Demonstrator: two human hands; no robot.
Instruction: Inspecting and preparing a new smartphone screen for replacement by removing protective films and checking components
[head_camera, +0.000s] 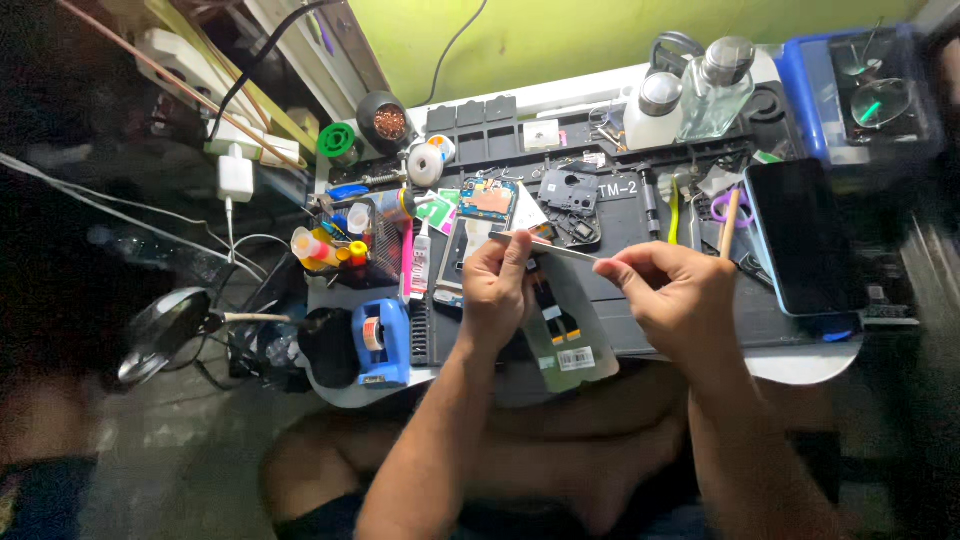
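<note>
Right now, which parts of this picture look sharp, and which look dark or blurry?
Head view: the left hand and right hand over the work mat are well lit and fairly sharp; the left edge falls into deep shadow; the blue tray at far right is smeared by blur; the clear bottle shows bright highlights.

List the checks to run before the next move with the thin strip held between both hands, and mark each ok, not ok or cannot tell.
1. Left hand pinches one end of the thin strip: ok.
2. Right hand holds the other end: ok.
3. Opened phone body lies under the hands on the black work mat: ok.
4. Phone body fully on the mat: not ok, it overhangs the near edge.
5. Dark phone lies apart from the hands: ok.
6. Strip undamaged: cannot tell.
</note>
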